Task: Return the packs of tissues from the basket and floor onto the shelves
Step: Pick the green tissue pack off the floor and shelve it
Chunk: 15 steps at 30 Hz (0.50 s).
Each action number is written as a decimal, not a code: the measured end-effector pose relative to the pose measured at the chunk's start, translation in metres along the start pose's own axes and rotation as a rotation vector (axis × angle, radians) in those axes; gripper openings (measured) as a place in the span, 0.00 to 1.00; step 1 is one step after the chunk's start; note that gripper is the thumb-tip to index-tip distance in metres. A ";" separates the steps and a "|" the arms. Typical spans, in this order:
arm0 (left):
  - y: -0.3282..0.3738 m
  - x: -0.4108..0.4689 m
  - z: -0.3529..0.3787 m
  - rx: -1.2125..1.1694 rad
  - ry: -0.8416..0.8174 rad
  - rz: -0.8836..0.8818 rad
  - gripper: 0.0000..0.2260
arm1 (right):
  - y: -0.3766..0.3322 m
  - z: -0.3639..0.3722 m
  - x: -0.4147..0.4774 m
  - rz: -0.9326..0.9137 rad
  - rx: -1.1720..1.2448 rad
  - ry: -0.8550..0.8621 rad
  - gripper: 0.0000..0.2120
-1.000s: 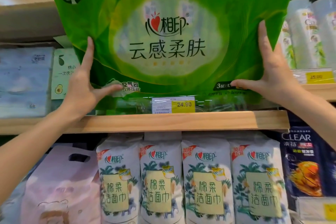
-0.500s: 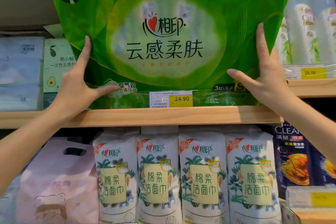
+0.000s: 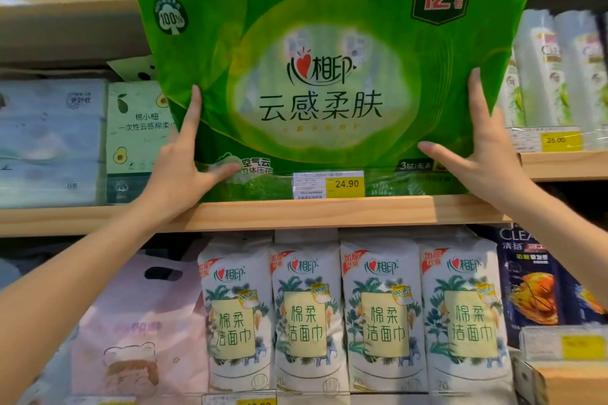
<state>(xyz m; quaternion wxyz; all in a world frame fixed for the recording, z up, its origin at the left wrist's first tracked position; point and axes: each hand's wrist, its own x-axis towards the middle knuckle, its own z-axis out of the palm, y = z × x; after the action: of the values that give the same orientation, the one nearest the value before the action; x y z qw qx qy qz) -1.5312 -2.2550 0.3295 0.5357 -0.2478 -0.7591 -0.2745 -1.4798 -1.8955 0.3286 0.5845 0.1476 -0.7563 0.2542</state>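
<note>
Green 12-pack of tissues point(image 3: 329, 76) standing upright on the wooden shelf point(image 3: 329, 212), its lower edge behind the yellow price tag point(image 3: 329, 184) reading 24.90; left hand point(image 3: 179, 168) at 8 o'clock of the pack, fingers spread open and flat against its front, index pointing to 12 o'clock, thumb pressed across the lower left corner; right hand point(image 3: 483, 154) at 4 o'clock, likewise open, index raised along the right edge, thumb lying toward 9 o'clock on the lower right corner; neither hand closes around the pack; avocado-print tissue pack point(image 3: 138, 141) just beside it at 9 o'clock; four white facial-towel packs point(image 3: 348, 316) on the shelf below at 6 o'clock.
</note>
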 end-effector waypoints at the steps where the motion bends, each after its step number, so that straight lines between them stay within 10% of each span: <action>1: 0.000 0.000 -0.001 -0.003 -0.001 -0.003 0.48 | -0.004 -0.002 -0.001 0.020 -0.005 -0.016 0.45; 8: 0.002 -0.001 -0.005 0.017 0.019 -0.042 0.40 | -0.024 -0.030 0.016 -0.182 -0.547 0.118 0.45; 15: -0.002 0.017 -0.012 0.375 0.280 0.244 0.27 | -0.050 -0.050 0.080 -0.331 -0.549 0.189 0.44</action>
<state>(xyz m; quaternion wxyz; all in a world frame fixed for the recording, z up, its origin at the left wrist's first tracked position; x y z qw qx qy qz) -1.5296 -2.2628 0.3484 0.7014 -0.1935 -0.6796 -0.0939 -1.4346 -1.9030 0.4252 0.7032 0.0812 -0.7049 -0.0450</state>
